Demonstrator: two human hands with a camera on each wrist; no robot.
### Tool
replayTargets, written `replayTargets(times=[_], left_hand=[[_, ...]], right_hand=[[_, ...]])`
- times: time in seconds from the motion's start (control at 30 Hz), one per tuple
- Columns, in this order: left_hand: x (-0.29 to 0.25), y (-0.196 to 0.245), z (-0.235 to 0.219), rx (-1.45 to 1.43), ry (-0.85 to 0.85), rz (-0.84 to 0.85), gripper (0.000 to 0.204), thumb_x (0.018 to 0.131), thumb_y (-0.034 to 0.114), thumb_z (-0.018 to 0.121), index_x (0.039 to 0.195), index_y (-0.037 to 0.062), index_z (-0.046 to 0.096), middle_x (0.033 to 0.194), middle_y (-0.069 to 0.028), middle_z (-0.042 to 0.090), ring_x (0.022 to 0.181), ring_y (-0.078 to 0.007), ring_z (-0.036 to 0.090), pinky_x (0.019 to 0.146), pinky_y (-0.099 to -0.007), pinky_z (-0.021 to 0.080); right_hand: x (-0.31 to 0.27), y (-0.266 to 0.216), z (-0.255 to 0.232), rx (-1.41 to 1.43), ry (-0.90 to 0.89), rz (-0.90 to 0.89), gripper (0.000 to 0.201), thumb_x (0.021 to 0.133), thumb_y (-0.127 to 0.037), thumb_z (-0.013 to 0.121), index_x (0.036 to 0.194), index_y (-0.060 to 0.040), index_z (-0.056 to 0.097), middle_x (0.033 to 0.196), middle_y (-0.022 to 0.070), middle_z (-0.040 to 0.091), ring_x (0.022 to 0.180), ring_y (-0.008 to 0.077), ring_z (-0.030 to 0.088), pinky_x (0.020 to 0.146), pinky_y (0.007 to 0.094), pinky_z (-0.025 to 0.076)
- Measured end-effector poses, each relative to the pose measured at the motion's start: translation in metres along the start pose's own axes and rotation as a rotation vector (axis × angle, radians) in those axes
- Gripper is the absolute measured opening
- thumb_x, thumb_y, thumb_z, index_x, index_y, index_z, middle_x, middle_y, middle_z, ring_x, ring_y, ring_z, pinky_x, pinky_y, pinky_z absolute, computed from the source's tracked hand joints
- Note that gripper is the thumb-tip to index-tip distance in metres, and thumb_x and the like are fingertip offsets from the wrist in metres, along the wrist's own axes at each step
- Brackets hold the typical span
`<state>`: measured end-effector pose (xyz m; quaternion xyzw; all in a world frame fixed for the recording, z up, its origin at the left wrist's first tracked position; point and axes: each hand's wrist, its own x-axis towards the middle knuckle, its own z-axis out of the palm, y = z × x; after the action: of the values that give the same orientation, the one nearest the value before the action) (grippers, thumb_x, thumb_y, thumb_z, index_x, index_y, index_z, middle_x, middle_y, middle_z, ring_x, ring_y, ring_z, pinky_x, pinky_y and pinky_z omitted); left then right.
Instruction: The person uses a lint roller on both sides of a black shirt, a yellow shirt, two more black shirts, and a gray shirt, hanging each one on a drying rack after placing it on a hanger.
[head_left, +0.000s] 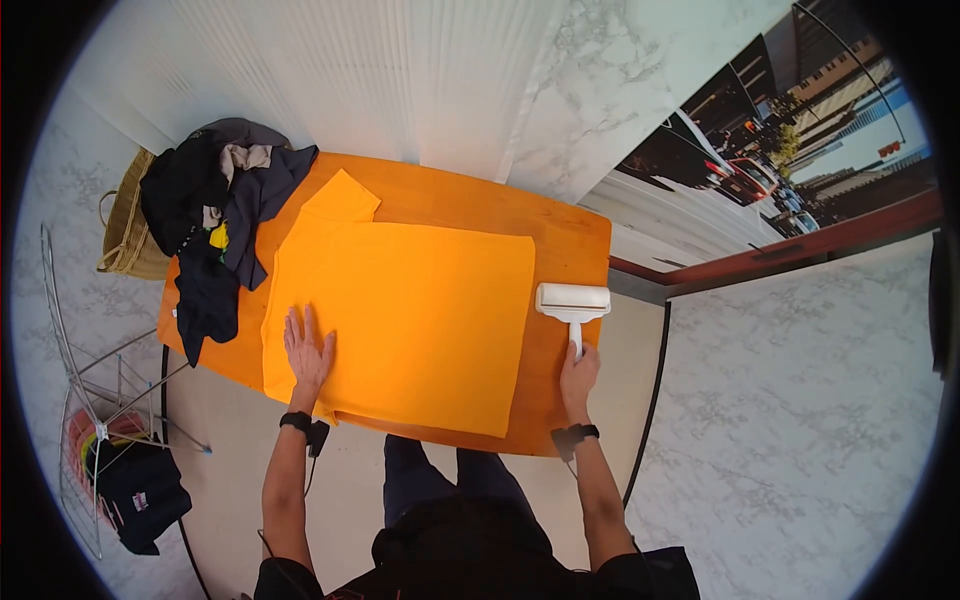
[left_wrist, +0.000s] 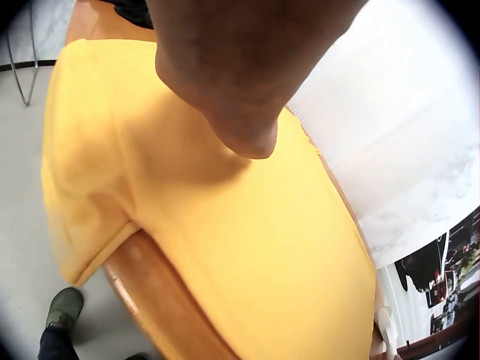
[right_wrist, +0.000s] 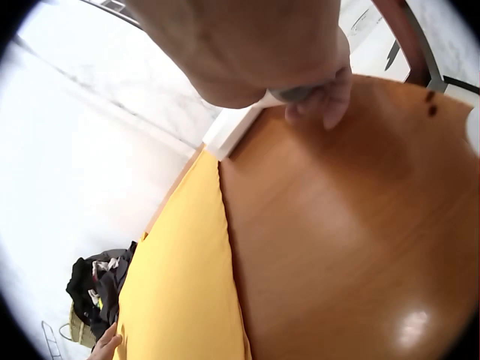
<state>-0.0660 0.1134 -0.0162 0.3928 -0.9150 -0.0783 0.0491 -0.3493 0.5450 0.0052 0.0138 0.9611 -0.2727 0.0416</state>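
An orange-yellow T-shirt (head_left: 420,320) lies spread on the wooden table, one sleeve pointing to the back; in the left wrist view the shirt (left_wrist: 247,247) drapes over the table's front edge. My left hand (head_left: 309,352) rests on the shirt's left part with fingers extended; its palm side is hidden. Right of the shirt, my right hand (head_left: 579,378) grips the handle of a white lint roller (head_left: 573,300), whose head stands beside the shirt's hem. In the right wrist view, the fingers of my right hand (right_wrist: 322,101) curl round the handle, and the roller head (right_wrist: 231,133) shows near the shirt.
Dark clothes (head_left: 225,200) are heaped on the table's back left corner, next to a woven basket (head_left: 135,225). A metal drying rack (head_left: 100,430) with hung clothes (head_left: 140,490) stands at the left. Bare wooden tabletop (head_left: 560,250) shows along the back and right.
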Motion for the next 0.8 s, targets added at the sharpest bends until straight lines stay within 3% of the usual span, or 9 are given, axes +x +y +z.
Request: replayTargets(times=[0.03,0.1,0.17,0.23,0.33,0.43,0.8], left_hand=[[0.012,0.002,0.003,-0.007,0.008,0.016,0.072,0.094,0.046,0.049,0.155,0.0165,0.025,0.161,-0.0201,0.014,0.147,-0.0389,0.018,0.119,-0.0481,0.016],[0.036,0.009,0.01,-0.015,0.015,0.029,0.072,0.095,0.047,0.048,0.155,0.0169,0.025,0.162,-0.0194,0.013,0.148,-0.0383,0.017,0.119,-0.0479,0.015],[0.055,0.016,0.018,-0.08,0.039,0.112,0.069,0.096,0.048,0.045,0.155,0.0188,0.025,0.162,-0.0178,0.012,0.149,-0.0373,0.013,0.12,-0.0487,0.012],[0.069,0.023,0.026,-0.028,0.033,0.12,0.069,0.096,0.049,0.045,0.155,0.0185,0.026,0.162,-0.0189,0.013,0.148,-0.0381,0.013,0.12,-0.0495,0.012],[0.084,0.031,0.031,0.024,0.034,0.138,0.069,0.096,0.049,0.045,0.154,0.0187,0.028,0.162,-0.0195,0.013,0.149,-0.0385,0.012,0.119,-0.0501,0.011],[0.098,0.033,0.031,0.042,0.026,0.134,0.067,0.097,0.051,0.042,0.155,0.0201,0.028,0.162,-0.0176,0.012,0.149,-0.0372,0.01,0.12,-0.0495,0.009],[0.155,0.051,0.038,0.053,0.032,0.116,0.066,0.098,0.053,0.038,0.155,0.0225,0.027,0.163,-0.0154,0.011,0.15,-0.0356,0.01,0.121,-0.0486,0.007]], right_hand=[[0.002,-0.015,0.007,0.0,-0.004,-0.004,0.039,0.095,-0.029,0.06,0.12,0.0007,0.059,0.119,0.0212,0.06,0.11,0.0349,0.058,0.088,0.0443,0.046],[0.003,-0.052,0.022,-0.056,0.216,-0.36,0.055,0.092,-0.027,0.063,0.134,0.0041,0.045,0.144,0.023,0.041,0.131,0.0401,0.04,0.106,0.048,0.036],[-0.002,-0.097,0.043,-0.026,-0.04,-0.601,0.067,0.09,-0.026,0.066,0.142,0.0052,0.036,0.15,0.0239,0.032,0.138,0.042,0.032,0.113,0.0481,0.028],[-0.004,-0.132,0.081,-0.042,-0.166,-0.736,0.07,0.09,-0.026,0.066,0.146,0.0024,0.033,0.154,0.0242,0.027,0.142,0.0413,0.026,0.115,0.0489,0.026],[0.01,-0.171,0.126,-0.081,-0.169,-0.71,0.07,0.093,-0.033,0.06,0.148,0.0016,0.032,0.157,0.023,0.02,0.146,0.0393,0.018,0.118,0.0488,0.02],[0.033,-0.178,0.156,-0.2,-0.098,-0.695,0.071,0.094,-0.04,0.057,0.149,-0.0028,0.032,0.159,0.0229,0.018,0.146,0.0399,0.018,0.117,0.0518,0.018],[0.092,-0.206,0.169,-0.238,-0.074,-0.703,0.074,0.094,-0.046,0.054,0.151,-0.0053,0.031,0.158,0.0238,0.019,0.147,0.0389,0.017,0.118,0.0515,0.017]])
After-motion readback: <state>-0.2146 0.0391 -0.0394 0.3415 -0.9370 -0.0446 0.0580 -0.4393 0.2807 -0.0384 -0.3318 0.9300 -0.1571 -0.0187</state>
